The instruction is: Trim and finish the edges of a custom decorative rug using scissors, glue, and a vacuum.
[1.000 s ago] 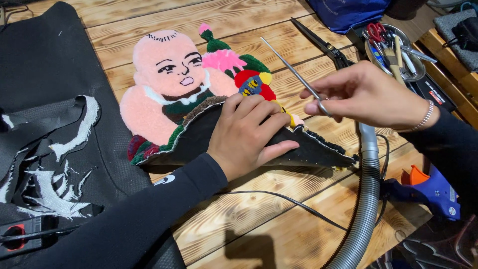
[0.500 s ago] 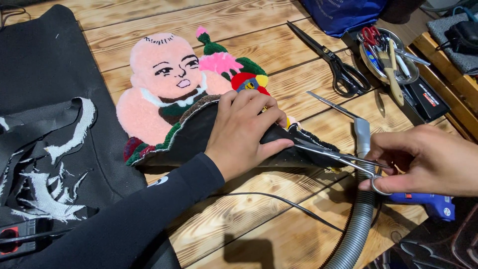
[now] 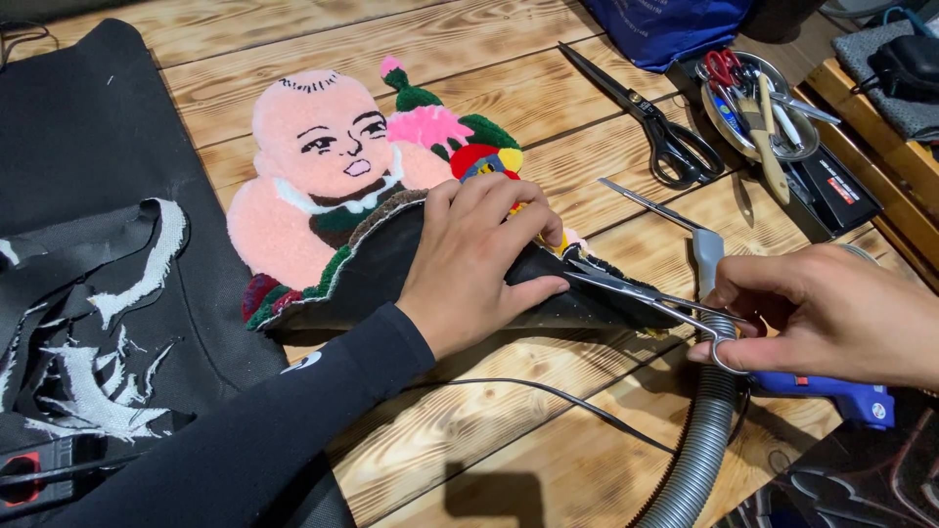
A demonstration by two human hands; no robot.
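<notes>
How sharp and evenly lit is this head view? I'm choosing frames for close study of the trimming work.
Head view: sharp overall; the pink tufted figure rug and small silver scissors show crisp edges. Lighting is soft and warm, with mild shadows under the left hand and right hand, and no strong glare on the wooden plank table. The corners fall darker.

Wooden plank surface [image 3: 509, 430], warm brown, boards running diagonally. Wooden frame edge [image 3: 885, 166] at 2 o'clock. Lighting even, shadows soft.
</notes>
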